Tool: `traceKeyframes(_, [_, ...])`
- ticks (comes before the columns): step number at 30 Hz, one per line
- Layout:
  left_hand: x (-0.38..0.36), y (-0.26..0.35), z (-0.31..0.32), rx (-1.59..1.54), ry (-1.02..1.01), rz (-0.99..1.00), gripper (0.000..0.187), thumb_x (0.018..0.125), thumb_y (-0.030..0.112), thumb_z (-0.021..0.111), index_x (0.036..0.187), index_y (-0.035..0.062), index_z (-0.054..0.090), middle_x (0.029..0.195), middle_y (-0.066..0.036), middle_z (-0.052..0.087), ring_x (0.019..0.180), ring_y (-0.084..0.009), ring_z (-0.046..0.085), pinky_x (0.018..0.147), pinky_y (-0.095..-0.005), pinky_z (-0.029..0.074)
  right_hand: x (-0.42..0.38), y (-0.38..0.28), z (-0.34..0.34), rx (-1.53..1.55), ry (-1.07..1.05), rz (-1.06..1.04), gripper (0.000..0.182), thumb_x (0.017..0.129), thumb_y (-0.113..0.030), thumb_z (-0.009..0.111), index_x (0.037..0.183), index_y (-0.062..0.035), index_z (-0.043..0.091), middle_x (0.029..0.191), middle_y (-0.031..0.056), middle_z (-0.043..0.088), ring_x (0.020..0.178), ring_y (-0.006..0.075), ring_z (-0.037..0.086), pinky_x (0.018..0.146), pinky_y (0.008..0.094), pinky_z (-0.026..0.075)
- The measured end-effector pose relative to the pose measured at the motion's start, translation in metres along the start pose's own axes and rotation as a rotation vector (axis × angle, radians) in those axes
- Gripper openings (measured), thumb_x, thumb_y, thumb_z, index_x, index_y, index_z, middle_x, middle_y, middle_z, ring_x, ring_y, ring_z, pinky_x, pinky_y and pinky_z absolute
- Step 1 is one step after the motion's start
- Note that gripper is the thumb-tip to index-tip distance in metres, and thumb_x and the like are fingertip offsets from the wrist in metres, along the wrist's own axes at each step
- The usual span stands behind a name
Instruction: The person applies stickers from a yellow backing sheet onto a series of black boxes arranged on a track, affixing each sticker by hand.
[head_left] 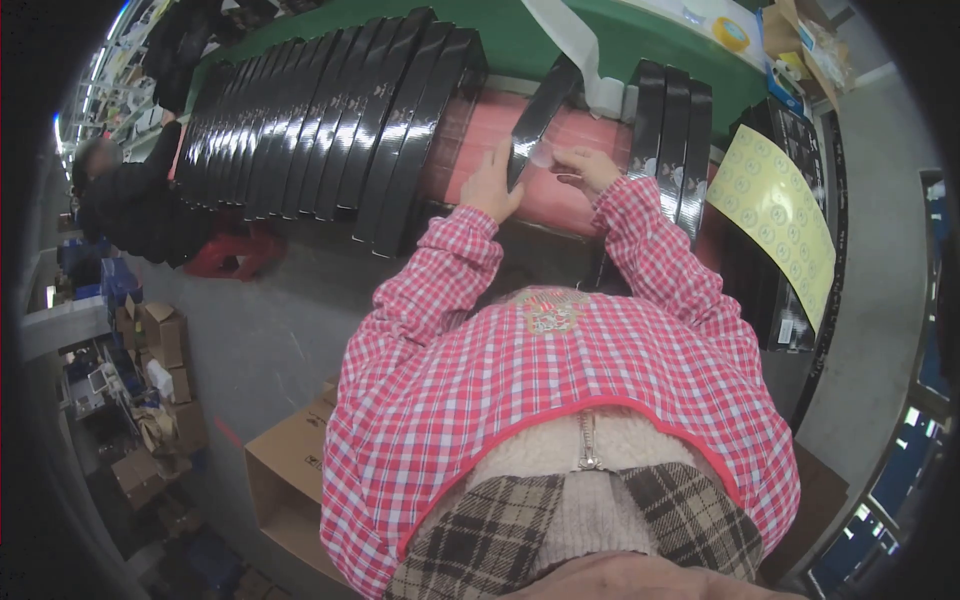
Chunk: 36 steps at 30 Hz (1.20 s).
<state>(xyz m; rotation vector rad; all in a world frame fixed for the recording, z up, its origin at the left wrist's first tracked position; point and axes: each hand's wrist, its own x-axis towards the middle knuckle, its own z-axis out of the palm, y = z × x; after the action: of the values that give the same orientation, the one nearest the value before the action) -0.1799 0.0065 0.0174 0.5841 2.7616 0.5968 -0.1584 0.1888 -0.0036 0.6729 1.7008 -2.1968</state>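
My left hand [490, 184] is wrapped round the near end of a slim black box [545, 112], which stands on its edge and leans on the pink-topped work surface [468, 128]. To the right of it, my right hand [590, 171] is closed, with its fingertips at a round clear sticker [541, 155]. That sticker lies against the box's side by the near end. Beyond the hands, a white strip [572, 35] hangs down to the pink surface. On the right, a yellowish sheet of round stickers [775, 215] rests on black boxes.
A long row of upright black boxes [320, 120] stands to the left, and several more [668, 140] stand just right of my hands. A green surface [510, 35] runs behind. An open carton [290, 470] is on the floor. Another person [140, 190] in black is at the far left.
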Motion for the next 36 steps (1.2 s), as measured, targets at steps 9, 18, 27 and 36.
traceKeyframes(9, [0.006,0.005,-0.008,-0.167,-0.049,0.050,0.068,0.079,0.016,0.067,0.135,0.0120,0.029,0.132,-0.015,0.041,0.112,-0.0345,0.051,0.088,-0.0446,0.047,0.010,-0.002,0.008,0.117,0.045,0.042,0.021,0.081,-0.015,0.065,0.096,-0.0001,0.065,0.089,0.0119,0.065,0.082,0.0196,0.059,0.082,0.0308,0.048])
traceKeyframes(18, [0.011,-0.006,0.006,-0.190,0.021,0.144,0.067,0.078,0.015,0.063,0.135,0.0147,0.027,0.127,-0.016,0.042,0.104,-0.0381,0.053,0.081,-0.0497,0.048,0.030,0.006,0.004,0.060,0.013,0.036,0.025,0.076,-0.024,0.070,0.090,-0.0038,0.067,0.079,0.0060,0.063,0.075,0.0153,0.056,0.075,0.0287,0.045])
traceKeyframes(27, [0.011,0.000,0.000,-0.146,-0.066,0.092,0.067,0.079,0.016,0.065,0.135,0.0161,0.029,0.130,-0.015,0.039,0.102,-0.0363,0.055,0.081,-0.0443,0.050,0.023,-0.001,0.008,-0.011,0.046,0.048,0.017,0.077,-0.025,0.068,0.076,-0.0081,0.065,0.072,0.0041,0.056,0.073,0.0151,0.053,0.074,0.0302,0.042])
traceKeyframes(36, [0.008,0.007,-0.006,-0.086,-0.150,0.046,0.054,0.085,0.018,0.059,0.134,0.0207,0.035,0.140,-0.017,0.030,0.118,-0.0344,0.045,0.093,-0.0427,0.044,0.016,-0.007,0.010,-0.070,0.107,0.063,0.018,0.079,-0.023,0.067,0.083,-0.0054,0.067,0.083,0.0087,0.063,0.079,0.0172,0.054,0.075,0.0305,0.044])
